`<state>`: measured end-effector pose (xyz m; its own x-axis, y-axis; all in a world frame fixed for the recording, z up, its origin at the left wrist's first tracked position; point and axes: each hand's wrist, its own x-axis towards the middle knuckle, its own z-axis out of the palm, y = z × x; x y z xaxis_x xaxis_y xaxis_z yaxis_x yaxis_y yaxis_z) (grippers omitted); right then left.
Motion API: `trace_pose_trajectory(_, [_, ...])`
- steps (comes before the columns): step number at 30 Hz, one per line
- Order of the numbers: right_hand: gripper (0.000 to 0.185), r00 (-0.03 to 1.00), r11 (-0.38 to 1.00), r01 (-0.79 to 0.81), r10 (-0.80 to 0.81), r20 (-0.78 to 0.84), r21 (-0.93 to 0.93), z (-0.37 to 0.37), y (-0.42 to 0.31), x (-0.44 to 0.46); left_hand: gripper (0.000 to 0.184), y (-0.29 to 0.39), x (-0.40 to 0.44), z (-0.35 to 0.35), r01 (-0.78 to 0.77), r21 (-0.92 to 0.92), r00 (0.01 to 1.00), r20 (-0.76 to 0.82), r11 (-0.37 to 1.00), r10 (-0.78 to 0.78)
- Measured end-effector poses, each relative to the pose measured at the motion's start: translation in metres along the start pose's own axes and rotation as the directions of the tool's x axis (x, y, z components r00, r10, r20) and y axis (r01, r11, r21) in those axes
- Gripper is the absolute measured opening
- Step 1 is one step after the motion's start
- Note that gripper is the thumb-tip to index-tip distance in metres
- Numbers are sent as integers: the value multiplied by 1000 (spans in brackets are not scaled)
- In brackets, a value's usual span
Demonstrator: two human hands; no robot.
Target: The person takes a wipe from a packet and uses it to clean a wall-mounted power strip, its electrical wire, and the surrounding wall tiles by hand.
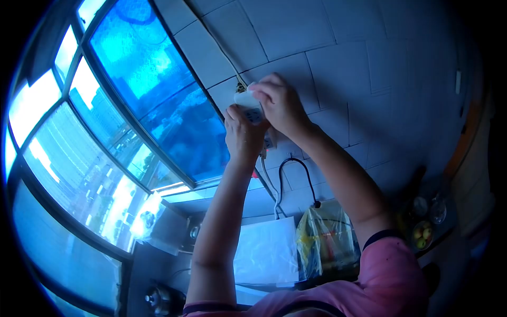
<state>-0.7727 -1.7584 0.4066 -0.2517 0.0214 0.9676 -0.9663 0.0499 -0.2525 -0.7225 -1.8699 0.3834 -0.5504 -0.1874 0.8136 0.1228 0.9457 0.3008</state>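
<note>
Both hands are raised to a white socket box on the tiled wall, beside the window frame. My left hand is closed round the lower left side of the box. My right hand has its fingers pinched at the box's upper right corner, and whether they hold some small part there is hidden. A pale cable runs down the wall to the top of the box. Below the box hang white cables and a black cable.
Large windows fill the left side. Beneath the hands are a white covered box and a yellowish plastic bag. A bowl of fruit stands at the right, a dark metal pot at the lower left.
</note>
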Motion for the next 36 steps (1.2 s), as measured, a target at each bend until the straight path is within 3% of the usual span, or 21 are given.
trace_pose_trajectory(1, [10, 1000, 1000, 13, -13, 20, -7, 2, -2, 3, 64, -2, 0, 1, 13, -16, 1000, -13, 1000, -14])
trace_pose_trajectory(3, [9, 973, 953, 184, -142, 182, -239, 4, -7, 9, 59, -4, -2, 3, 3, -20, 1000, -31, 1000, -3])
trace_pose_trajectory(7, [8, 898, 868, 362, -227, 376, -339, 19, -14, 31, 55, -1, -4, 6, 2, -33, 995, -103, 999, -5])
trace_pose_trajectory(12, [12, 841, 920, 248, -50, 538, -302, 14, -14, 47, 59, -4, -7, 0, -26, -124, 995, -100, 992, 13])
trace_pose_trajectory(17, [16, 802, 886, 270, 10, 598, -378, -4, -28, 51, 58, -6, -6, 3, -1, -163, 994, -108, 987, -16])
trace_pose_trajectory(19, [18, 777, 788, 451, -116, 619, -419, 3, -29, 53, 60, -7, -9, 3, -1, -151, 996, -87, 989, -12])
trace_pose_trajectory(22, [17, 727, 719, 560, -189, 660, -412, 13, -26, 57, 59, -8, -9, 4, 4, -171, 997, -80, 985, -17])
trace_pose_trajectory(25, [15, 738, 780, 462, -75, 671, -421, 1, -34, 57, 59, -7, -9, 0, 10, -178, 996, -84, 984, -25])
trace_pose_trajectory(31, [16, 726, 762, 513, -140, 674, -395, 9, -30, 59, 57, -7, -10, 1, 17, -226, 997, -76, 974, -35])
trace_pose_trajectory(36, [15, 726, 768, 477, -71, 684, -427, 4, -39, 61, 57, -9, -12, 4, -7, -228, 995, -95, 974, -15])
